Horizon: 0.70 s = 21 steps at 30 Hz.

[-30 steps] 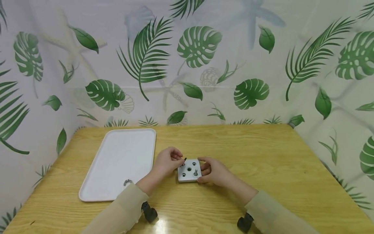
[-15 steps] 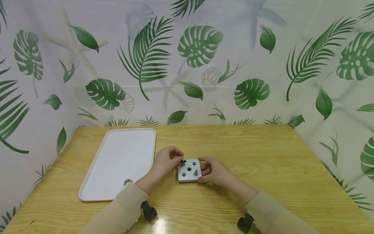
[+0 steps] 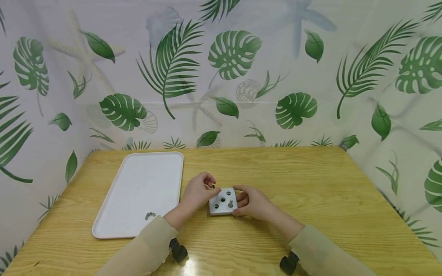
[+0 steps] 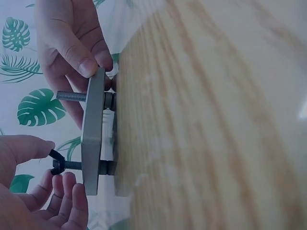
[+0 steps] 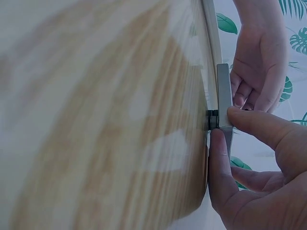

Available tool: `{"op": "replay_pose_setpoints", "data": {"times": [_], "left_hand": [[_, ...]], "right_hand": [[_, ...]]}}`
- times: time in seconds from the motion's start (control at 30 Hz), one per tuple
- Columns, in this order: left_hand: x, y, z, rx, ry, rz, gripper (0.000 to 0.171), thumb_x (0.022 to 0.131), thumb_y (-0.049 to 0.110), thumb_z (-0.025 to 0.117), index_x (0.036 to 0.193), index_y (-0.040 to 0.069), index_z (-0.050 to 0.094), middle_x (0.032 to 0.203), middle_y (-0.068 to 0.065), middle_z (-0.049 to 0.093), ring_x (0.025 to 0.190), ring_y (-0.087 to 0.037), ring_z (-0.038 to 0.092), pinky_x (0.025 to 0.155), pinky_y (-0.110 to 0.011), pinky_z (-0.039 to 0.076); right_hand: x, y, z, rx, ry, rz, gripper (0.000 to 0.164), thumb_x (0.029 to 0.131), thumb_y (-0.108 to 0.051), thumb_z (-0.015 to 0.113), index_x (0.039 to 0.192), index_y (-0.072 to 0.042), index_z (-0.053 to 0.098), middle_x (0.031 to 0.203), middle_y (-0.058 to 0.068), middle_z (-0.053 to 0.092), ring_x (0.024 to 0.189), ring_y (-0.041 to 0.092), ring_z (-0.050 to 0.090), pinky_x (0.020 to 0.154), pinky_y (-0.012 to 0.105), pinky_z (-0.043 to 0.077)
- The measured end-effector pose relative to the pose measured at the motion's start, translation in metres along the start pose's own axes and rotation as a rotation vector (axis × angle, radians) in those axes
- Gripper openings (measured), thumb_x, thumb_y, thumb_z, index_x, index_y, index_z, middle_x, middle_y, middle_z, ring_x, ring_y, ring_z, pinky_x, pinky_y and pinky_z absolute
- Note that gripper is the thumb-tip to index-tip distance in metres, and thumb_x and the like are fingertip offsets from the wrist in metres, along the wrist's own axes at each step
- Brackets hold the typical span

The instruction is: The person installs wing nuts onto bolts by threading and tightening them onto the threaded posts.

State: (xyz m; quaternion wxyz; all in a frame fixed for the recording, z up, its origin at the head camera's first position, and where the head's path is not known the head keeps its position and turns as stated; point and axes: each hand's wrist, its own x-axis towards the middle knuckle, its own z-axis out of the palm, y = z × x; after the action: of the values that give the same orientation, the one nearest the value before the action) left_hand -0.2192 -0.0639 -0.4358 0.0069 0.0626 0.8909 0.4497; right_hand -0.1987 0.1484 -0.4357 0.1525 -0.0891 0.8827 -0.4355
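A square silver metal plate (image 3: 223,209) with several holes lies near the middle of the table, held slightly above the wood by bolt heads beneath it. Two threaded bolts stick up through it, one a bare bolt (image 4: 71,96) near the right hand. On the end of the other bolt (image 4: 73,165) sits a black wing nut (image 4: 57,165). My left hand (image 3: 198,191) has its thumb and fingertips at the wings of this nut, pinching it. With thumb and fingers, my right hand (image 3: 254,203) grips the plate's right edge.
A white tray (image 3: 138,188) stands on the wooden table (image 3: 297,172) to the left. In its near right corner lies a curved silver metal piece (image 3: 150,215), close to the left forearm. A leaf-patterned curtain (image 3: 241,115) surrounds the table's back and sides.
The left thumb has swung forward and right over the plate's far left corner, turning at the wing nut. The right hand and plate stay nearly in place.
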Motion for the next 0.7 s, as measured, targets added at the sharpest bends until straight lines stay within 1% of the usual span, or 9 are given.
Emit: {"op": "replay_pose_setpoints", "data": {"times": [0.13, 0.27, 0.37, 0.5, 0.6, 0.7], "left_hand": [[0.0003, 0.0001, -0.0022, -0.055, -0.008, 0.004, 0.02, 0.093, 0.014, 0.082, 0.105, 0.007, 0.067, 0.101, -0.008, 0.071, 0.086, -0.018, 0.068, 0.071, -0.027, 0.053], [0.0007, -0.0002, -0.0035, -0.114, -0.005, 0.013, 0.017, 0.094, 0.008, 0.08, 0.105, 0.005, 0.068, 0.102, -0.01, 0.074, 0.086, -0.017, 0.07, 0.076, -0.029, 0.058], [-0.0005, -0.0011, -0.0039, -0.121, 0.003, 0.037, 0.013, 0.095, 0.004, 0.079, 0.103, 0.004, 0.068, 0.099, -0.011, 0.076, 0.085, -0.016, 0.07, 0.079, -0.031, 0.059], [-0.0011, -0.0025, -0.0036, -0.109, 0.008, 0.054, 0.008, 0.096, 0.003, 0.077, 0.1, 0.004, 0.07, 0.095, -0.01, 0.077, 0.085, -0.015, 0.07, 0.079, -0.029, 0.058], [-0.0001, -0.0025, -0.0034, -0.108, 0.001, 0.057, 0.004, 0.098, 0.001, 0.073, 0.101, 0.004, 0.071, 0.094, -0.009, 0.078, 0.088, -0.017, 0.072, 0.08, -0.029, 0.057], [0.0007, -0.0022, -0.0037, -0.095, -0.002, 0.067, 0.004, 0.1, 0.0, 0.07, 0.103, 0.003, 0.071, 0.096, -0.01, 0.078, 0.091, -0.019, 0.073, 0.08, -0.031, 0.057]], "right_hand": [[0.0001, -0.002, -0.0007, 0.006, -0.003, -0.008, 0.08, 0.085, -0.002, 0.088, 0.154, 0.003, 0.049, 0.122, 0.017, 0.068, 0.099, 0.019, 0.07, 0.084, 0.032, 0.06], [0.0003, -0.0018, -0.0012, 0.001, 0.001, -0.01, 0.081, 0.084, -0.002, 0.089, 0.154, 0.003, 0.049, 0.122, 0.018, 0.069, 0.099, 0.019, 0.071, 0.084, 0.032, 0.06], [0.0005, -0.0006, -0.0007, -0.004, 0.0, -0.014, 0.081, 0.084, -0.002, 0.089, 0.154, 0.004, 0.048, 0.122, 0.018, 0.069, 0.098, 0.019, 0.071, 0.083, 0.031, 0.06], [0.0014, 0.0018, 0.001, 0.008, 0.003, -0.006, 0.081, 0.083, -0.001, 0.089, 0.154, 0.003, 0.049, 0.121, 0.017, 0.07, 0.097, 0.017, 0.07, 0.082, 0.031, 0.059], [0.0018, 0.0021, 0.0016, 0.01, 0.002, -0.007, 0.081, 0.083, 0.0, 0.089, 0.154, 0.003, 0.049, 0.12, 0.017, 0.069, 0.097, 0.017, 0.07, 0.082, 0.031, 0.059], [0.0017, 0.0012, 0.0018, 0.012, -0.001, -0.013, 0.082, 0.083, 0.0, 0.089, 0.154, 0.004, 0.049, 0.121, 0.017, 0.069, 0.097, 0.018, 0.071, 0.082, 0.031, 0.06]]}}
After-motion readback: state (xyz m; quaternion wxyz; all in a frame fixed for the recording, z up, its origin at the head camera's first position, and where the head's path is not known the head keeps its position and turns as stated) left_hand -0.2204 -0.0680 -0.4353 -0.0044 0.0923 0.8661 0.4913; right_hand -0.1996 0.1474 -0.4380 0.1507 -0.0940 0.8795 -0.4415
